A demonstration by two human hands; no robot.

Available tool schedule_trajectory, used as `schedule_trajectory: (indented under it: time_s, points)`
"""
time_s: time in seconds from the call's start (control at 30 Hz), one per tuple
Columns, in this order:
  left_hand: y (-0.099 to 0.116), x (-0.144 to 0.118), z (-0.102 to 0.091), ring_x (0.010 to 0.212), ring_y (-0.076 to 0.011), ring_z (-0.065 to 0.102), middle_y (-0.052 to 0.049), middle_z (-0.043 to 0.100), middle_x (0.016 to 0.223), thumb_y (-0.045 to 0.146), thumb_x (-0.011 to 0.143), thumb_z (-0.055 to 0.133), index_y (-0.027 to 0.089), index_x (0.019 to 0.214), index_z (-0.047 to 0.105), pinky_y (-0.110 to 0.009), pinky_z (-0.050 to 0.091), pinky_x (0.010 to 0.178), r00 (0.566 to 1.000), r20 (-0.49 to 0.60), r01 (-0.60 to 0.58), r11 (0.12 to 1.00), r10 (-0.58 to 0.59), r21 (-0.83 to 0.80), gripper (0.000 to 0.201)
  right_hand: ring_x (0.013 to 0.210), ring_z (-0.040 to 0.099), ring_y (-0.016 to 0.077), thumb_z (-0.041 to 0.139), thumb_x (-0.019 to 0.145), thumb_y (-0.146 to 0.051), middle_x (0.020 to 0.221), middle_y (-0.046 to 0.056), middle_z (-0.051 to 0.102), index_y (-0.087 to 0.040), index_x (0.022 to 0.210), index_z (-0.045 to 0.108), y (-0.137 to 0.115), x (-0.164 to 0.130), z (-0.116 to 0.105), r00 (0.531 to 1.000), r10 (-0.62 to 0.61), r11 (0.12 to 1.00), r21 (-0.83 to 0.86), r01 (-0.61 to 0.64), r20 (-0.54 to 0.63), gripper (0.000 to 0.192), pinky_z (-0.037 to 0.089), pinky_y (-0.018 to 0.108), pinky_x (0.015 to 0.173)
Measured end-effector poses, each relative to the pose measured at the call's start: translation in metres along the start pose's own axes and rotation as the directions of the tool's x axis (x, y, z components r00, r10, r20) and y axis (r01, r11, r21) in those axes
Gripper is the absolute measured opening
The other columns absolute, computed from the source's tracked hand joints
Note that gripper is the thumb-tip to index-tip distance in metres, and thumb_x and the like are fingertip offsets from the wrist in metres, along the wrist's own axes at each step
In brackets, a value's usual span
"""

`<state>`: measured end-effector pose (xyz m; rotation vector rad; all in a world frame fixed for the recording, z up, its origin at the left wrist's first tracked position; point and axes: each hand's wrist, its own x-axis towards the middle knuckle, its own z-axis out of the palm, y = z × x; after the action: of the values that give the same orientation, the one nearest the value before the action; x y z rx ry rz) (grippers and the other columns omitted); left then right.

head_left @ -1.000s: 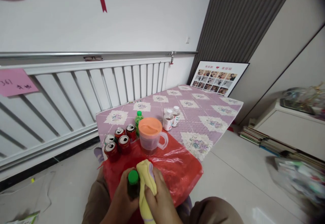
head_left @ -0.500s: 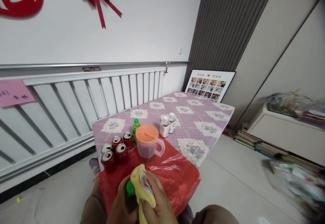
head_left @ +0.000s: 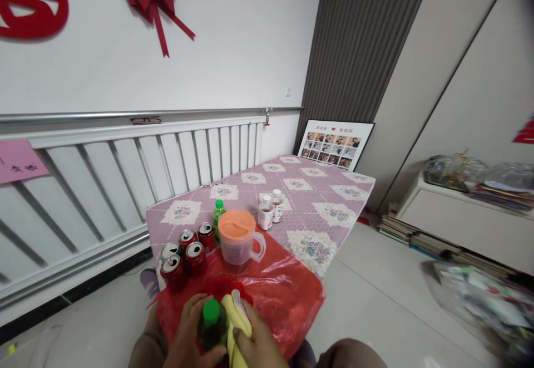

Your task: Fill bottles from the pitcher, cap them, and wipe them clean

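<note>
Dark plastic bottle with a green cap is clasped by the left hand; at its 3 o'clock, the right hand is clamped on a yellow cloth touching it

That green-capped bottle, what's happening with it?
A person sits at the near end of a table. Their left hand grips a dark bottle with a green cap, and their right hand presses a yellow cloth against its side. Just beyond, on a red plastic bag, stand four red cans and a jug with an orange lid.
</note>
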<state>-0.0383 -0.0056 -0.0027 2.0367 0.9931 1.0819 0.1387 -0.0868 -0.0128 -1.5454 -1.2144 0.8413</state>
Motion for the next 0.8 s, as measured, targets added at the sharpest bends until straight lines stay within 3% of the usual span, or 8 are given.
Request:
schedule_trajectory:
  time_s: [0.17,0.27,0.33,0.43,0.57,0.7,0.8]
  points:
    - [-0.003,-0.002,-0.011,0.108,-0.0329,0.068,-0.011,0.071,0.116,0.017,0.054,0.078,0.022,0.120,0.065,-0.045,0.058,0.094,0.994,0.100,0.043,0.999,-0.046,0.029,0.067,0.136,0.047,0.0209,0.053,0.077,-0.009,0.146,0.008,0.051,-0.024,0.142,0.050,-0.038,-0.002,-0.008,0.992,-0.119,0.992,-0.044,0.117,-0.031,0.066,0.034,0.040,0.115]
    - [0.004,-0.004,-0.013,0.101,-0.0311,0.071,-0.010,0.073,0.114,0.014,0.056,0.074,0.023,0.125,0.061,-0.042,0.060,0.089,0.993,0.073,0.097,0.995,-0.097,0.001,0.071,0.141,0.039,0.0224,0.056,0.073,-0.007,0.151,0.007,0.045,-0.026,0.143,0.048,-0.059,-0.002,-0.009,0.975,-0.220,0.971,-0.087,0.221,0.018,0.072,0.031,0.041,0.116]
    - [0.008,-0.005,-0.013,0.094,-0.0301,0.073,-0.009,0.075,0.109,0.017,0.058,0.075,0.024,0.124,0.061,-0.039,0.063,0.082,0.988,0.038,0.148,0.989,-0.148,-0.008,0.068,0.142,0.037,0.0232,0.057,0.072,-0.008,0.152,0.008,0.043,-0.024,0.143,0.048,-0.064,0.000,-0.006,0.975,-0.221,0.969,-0.102,0.223,0.036,0.073,0.031,0.041,0.116]
    - [0.006,-0.006,-0.015,0.089,-0.0301,0.075,-0.007,0.077,0.101,0.018,0.056,0.076,0.025,0.116,0.065,-0.038,0.064,0.077,0.983,0.032,0.183,0.982,-0.182,-0.047,0.062,0.137,0.044,0.0230,0.054,0.076,-0.011,0.147,0.010,0.050,-0.019,0.142,0.049,-0.058,0.006,0.001,0.990,-0.137,0.987,-0.091,0.135,-0.021,0.066,0.033,0.040,0.115]
    - [-0.008,-0.010,-0.011,0.096,-0.0315,0.073,-0.006,0.077,0.105,0.017,0.054,0.075,0.027,0.114,0.066,-0.040,0.062,0.086,0.987,0.045,0.154,0.986,-0.151,-0.058,0.061,0.131,0.052,0.0224,0.049,0.081,-0.014,0.140,0.011,0.057,-0.017,0.140,0.051,-0.033,0.013,0.007,0.998,0.004,0.998,-0.060,-0.007,-0.057,0.060,0.038,0.038,0.112]
    - [-0.015,-0.019,0.003,0.111,-0.0317,0.068,-0.007,0.071,0.122,0.021,0.061,0.071,0.026,0.120,0.062,-0.042,0.057,0.097,0.994,0.007,0.109,0.991,-0.109,-0.080,0.060,0.127,0.056,0.0239,0.052,0.075,-0.010,0.133,0.010,0.063,-0.019,0.132,0.060,-0.008,0.013,0.008,0.999,0.040,0.995,-0.093,-0.040,-0.002,0.058,0.039,0.039,0.111]
    - [-0.009,-0.024,0.011,0.117,-0.0317,0.064,-0.008,0.068,0.126,0.023,0.064,0.070,0.025,0.125,0.059,-0.043,0.054,0.101,0.987,-0.061,0.145,0.986,-0.150,-0.083,0.062,0.127,0.056,0.0250,0.052,0.074,-0.009,0.134,0.011,0.063,-0.018,0.133,0.059,0.000,0.012,0.008,1.000,0.026,0.995,-0.096,-0.027,-0.004,0.061,0.040,0.041,0.110]
